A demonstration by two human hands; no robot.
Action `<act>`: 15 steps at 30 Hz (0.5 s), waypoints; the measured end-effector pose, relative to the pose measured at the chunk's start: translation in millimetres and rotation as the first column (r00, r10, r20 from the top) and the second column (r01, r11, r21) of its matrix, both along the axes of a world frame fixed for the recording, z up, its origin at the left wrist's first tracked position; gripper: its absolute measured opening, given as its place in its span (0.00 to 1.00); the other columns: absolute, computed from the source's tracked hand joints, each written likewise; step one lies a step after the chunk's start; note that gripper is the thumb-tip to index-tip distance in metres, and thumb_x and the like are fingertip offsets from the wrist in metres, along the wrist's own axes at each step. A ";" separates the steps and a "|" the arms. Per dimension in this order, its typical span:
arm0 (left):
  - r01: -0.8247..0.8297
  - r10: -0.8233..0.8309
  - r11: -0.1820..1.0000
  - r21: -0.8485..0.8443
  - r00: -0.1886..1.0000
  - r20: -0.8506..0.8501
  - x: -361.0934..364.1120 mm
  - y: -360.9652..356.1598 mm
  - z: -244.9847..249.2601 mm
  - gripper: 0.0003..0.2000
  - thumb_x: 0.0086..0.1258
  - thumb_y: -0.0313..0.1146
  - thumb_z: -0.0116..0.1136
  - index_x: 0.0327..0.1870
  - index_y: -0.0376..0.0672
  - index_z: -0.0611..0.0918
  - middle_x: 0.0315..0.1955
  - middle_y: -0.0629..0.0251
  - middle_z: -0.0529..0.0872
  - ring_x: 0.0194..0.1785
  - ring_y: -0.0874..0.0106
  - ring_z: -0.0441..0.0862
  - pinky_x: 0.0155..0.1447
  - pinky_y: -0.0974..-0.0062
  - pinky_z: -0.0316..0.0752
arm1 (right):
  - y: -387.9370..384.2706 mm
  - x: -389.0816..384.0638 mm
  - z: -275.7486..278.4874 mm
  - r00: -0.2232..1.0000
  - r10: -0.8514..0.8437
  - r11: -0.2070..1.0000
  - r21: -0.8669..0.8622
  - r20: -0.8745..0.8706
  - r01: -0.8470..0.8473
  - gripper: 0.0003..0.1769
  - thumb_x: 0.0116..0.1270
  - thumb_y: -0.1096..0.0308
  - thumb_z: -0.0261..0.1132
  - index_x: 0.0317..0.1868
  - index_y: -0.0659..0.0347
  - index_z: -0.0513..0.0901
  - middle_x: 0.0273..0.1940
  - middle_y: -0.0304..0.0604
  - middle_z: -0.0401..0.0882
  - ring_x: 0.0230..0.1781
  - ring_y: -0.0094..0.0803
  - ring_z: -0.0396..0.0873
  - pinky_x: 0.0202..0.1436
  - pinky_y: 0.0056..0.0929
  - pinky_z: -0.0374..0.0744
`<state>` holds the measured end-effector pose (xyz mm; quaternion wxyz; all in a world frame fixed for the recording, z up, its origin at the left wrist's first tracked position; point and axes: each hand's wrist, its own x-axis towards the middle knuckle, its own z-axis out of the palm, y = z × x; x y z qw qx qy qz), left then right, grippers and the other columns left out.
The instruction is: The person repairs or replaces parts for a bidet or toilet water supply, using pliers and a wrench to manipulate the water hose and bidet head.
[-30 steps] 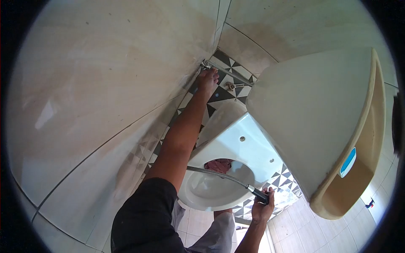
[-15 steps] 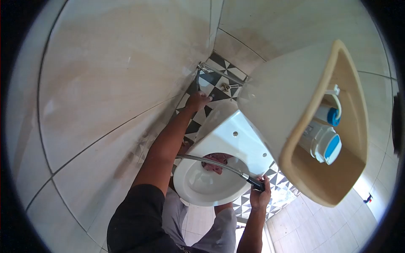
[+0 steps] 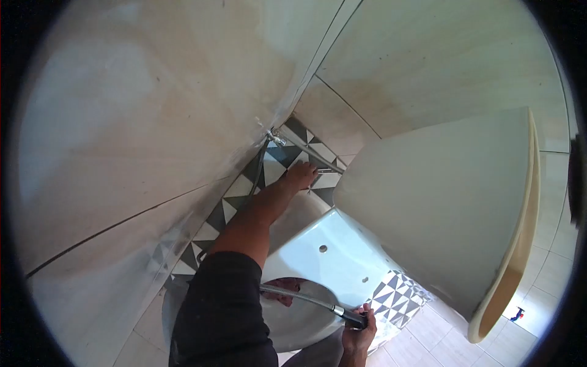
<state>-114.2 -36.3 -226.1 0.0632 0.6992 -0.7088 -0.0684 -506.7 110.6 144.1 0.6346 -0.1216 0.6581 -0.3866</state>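
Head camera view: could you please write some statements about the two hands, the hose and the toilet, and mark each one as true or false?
1. The right hand grips the black end of the braided silver hose. True.
2. The left hand rests inside the white ceramic toilet bowl. False: it reaches behind the bowl, at a small metal fitting by the black-and-white patterned tiles.
3. A pink cloth sits in the bowl's opening. True.
4. The person's left arm wears a white sleeve. False: it is a black sleeve.
5. The hose passes over the bowl. True.
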 end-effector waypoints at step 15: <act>-0.220 0.468 0.668 0.710 0.867 -0.172 72.3 209.9 235.2 0.15 0.70 0.41 0.58 0.46 0.41 0.88 0.41 0.51 0.89 0.50 0.50 0.87 0.54 0.53 0.81 | -15.2 21.1 37.2 0.992 0.044 0.990 0.126 0.118 -0.059 0.10 0.81 0.63 0.57 0.46 0.59 0.79 0.41 0.37 0.81 0.45 0.28 0.79 0.55 0.33 0.77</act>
